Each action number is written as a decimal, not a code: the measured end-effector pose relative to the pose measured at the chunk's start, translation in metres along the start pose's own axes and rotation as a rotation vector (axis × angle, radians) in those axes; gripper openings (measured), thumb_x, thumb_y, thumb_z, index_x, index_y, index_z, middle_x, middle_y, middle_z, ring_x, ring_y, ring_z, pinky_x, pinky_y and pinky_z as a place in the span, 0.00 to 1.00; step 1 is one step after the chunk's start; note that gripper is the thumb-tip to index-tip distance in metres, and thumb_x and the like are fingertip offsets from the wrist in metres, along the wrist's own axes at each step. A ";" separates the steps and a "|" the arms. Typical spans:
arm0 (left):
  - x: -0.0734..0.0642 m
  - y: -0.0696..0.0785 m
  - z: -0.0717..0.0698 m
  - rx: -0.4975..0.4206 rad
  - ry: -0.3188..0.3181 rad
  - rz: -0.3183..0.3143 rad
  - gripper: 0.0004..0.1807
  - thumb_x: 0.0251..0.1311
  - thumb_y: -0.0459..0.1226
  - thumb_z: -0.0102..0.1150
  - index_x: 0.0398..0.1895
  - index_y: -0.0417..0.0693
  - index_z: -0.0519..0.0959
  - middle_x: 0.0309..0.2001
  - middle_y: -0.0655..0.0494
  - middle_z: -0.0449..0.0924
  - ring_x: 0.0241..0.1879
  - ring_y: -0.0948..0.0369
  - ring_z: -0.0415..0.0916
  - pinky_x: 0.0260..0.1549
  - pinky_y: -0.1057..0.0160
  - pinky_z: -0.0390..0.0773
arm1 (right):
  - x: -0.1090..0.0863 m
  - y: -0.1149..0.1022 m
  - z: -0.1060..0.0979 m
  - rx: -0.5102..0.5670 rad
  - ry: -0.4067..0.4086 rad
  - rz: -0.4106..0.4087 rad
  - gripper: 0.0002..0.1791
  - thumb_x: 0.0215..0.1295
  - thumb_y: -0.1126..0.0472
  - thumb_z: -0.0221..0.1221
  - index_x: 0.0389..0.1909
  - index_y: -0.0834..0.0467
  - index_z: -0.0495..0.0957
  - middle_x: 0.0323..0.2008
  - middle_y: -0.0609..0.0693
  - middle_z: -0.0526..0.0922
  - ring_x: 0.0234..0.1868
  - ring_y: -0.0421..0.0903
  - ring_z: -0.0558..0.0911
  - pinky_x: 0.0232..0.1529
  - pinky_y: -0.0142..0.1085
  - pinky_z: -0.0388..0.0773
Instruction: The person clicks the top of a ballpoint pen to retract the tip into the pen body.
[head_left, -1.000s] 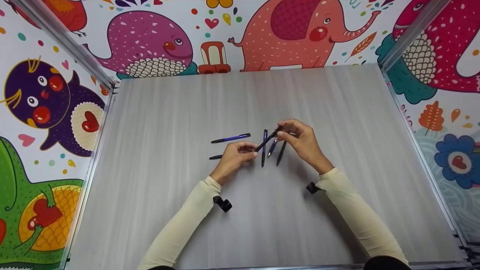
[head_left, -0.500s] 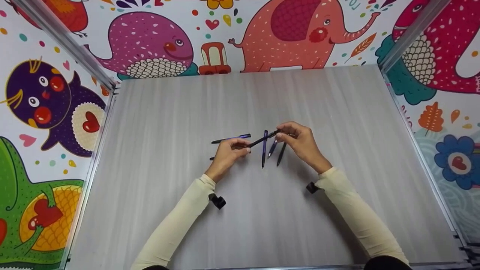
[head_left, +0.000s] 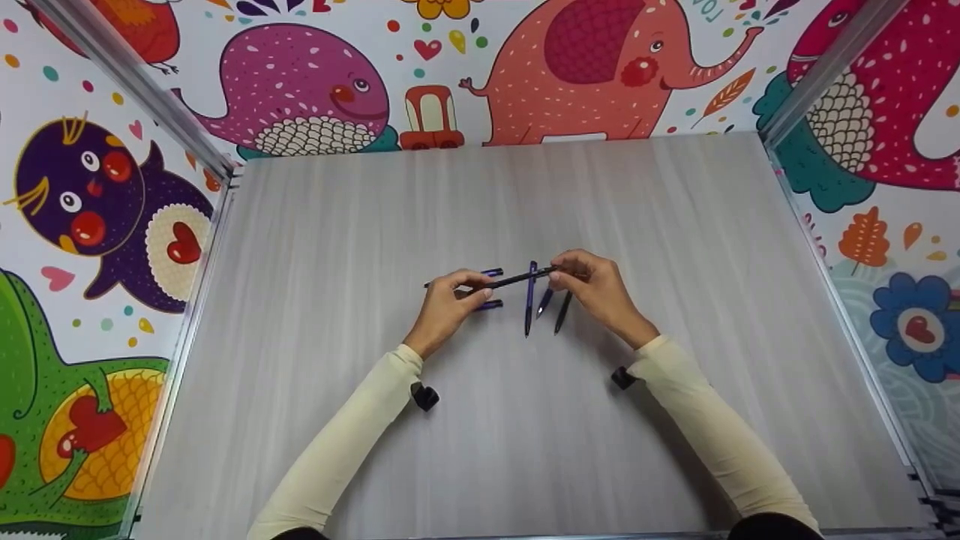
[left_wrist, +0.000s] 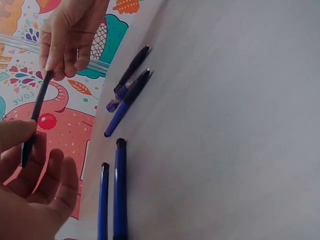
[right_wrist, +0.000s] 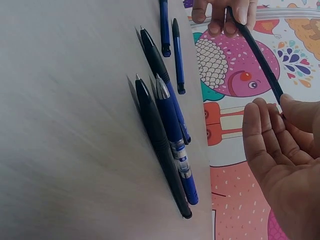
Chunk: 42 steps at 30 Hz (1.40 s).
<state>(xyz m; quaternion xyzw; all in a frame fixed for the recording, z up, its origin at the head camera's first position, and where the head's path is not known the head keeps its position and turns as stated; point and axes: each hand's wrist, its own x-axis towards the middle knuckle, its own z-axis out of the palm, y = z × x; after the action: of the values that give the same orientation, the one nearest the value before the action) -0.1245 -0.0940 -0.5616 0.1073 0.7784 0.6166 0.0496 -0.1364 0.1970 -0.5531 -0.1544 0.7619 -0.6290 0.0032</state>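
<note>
A slim black pen (head_left: 517, 278) is held between both hands, raised above the table. My left hand (head_left: 444, 307) pinches one end between thumb and fingers; my right hand (head_left: 600, 292) pinches the other end. Beneath and between the hands lie a blue pen with a black grip (right_wrist: 155, 55), a blue pen with a clear section (right_wrist: 170, 112) and a black pen (right_wrist: 152, 125), roughly side by side. Two more blue pens, one thick (left_wrist: 120, 190) and one thin (left_wrist: 103, 200), lie under my left hand, which partly hides them in the head view.
The pale wood-grain table (head_left: 480, 435) has a metal frame along its sides. Printed panels with cartoon animals (head_left: 585, 75) stand at the back and both sides. A small black wrist camera (head_left: 425, 397) sticks out by the left sleeve, another (head_left: 622, 377) by the right.
My left hand has moved left and slightly up with its end of the black pen, so the pen now lies nearer to level. The right hand has shifted slightly down and left.
</note>
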 end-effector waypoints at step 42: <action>0.019 -0.034 -0.034 0.220 0.075 0.064 0.06 0.71 0.31 0.73 0.48 0.44 0.91 0.45 0.55 0.89 0.50 0.58 0.81 0.50 0.64 0.81 | 0.028 0.035 0.035 -0.283 -0.020 -0.006 0.08 0.73 0.66 0.72 0.49 0.63 0.89 0.47 0.56 0.87 0.51 0.51 0.82 0.54 0.43 0.82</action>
<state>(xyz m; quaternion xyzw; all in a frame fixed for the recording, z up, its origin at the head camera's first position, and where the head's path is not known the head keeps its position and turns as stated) -0.1541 -0.1288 -0.5859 0.1138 0.8387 0.5324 -0.0116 -0.1640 0.1626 -0.5883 -0.1617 0.8426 -0.5135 -0.0127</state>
